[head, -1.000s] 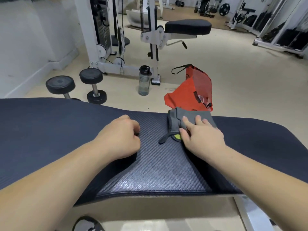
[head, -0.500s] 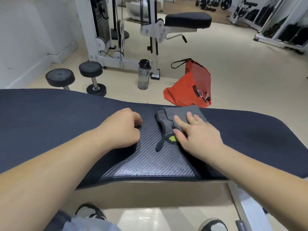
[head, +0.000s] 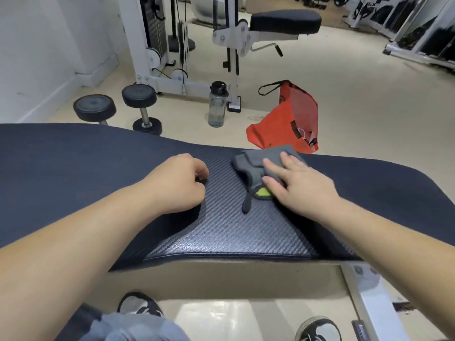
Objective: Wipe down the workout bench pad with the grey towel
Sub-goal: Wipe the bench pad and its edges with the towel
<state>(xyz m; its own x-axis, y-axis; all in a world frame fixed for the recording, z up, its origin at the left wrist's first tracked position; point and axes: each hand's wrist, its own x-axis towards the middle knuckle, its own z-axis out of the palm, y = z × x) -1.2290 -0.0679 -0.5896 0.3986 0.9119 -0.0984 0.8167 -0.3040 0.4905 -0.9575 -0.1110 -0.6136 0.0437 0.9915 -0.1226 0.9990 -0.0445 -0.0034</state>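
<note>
1. Flat on the grey towel (head: 256,161) lies my right hand (head: 302,190), palm down, fingers (head: 270,166) straight and spread a little, pressing the cloth against the bench pad (head: 73,168).
2. Nothing of that hand curls round the cloth; the fingertips and the front of the palm cover its near right part.
3. The towel is bunched and folded, sitting at the far edge of the pad, on the right side of the lighter woven-pattern panel (head: 221,232) in the middle.
4. A bright green tag (head: 263,192) peeps out from under the base of my fingers, and a grey loop (head: 247,204) of the towel trails toward me across the panel.
5. My left hand (head: 177,183) is curled into a fist, fingers tucked together, resting on the pad at the left edge of the woven panel. It is near the towel and not touching it.
6. Both my forearms are bare and reach forward over the pad's near edge.
7. The pad runs across the whole view from left to right, dark blue-black, with pale floor beyond it.
8. Just behind the towel on the floor lies a red bag (head: 293,119) with a black strap.
9. Left of the bag stands a clear water bottle (head: 217,107) with a black cap, beside the foot of a white machine whose black seat (head: 285,20) sits higher up.
10. Two dumbbells (head: 94,108) stand on end further left, near the wall.
11. Below the pad I can see my two shoes (head: 140,306) on the floor.
</note>
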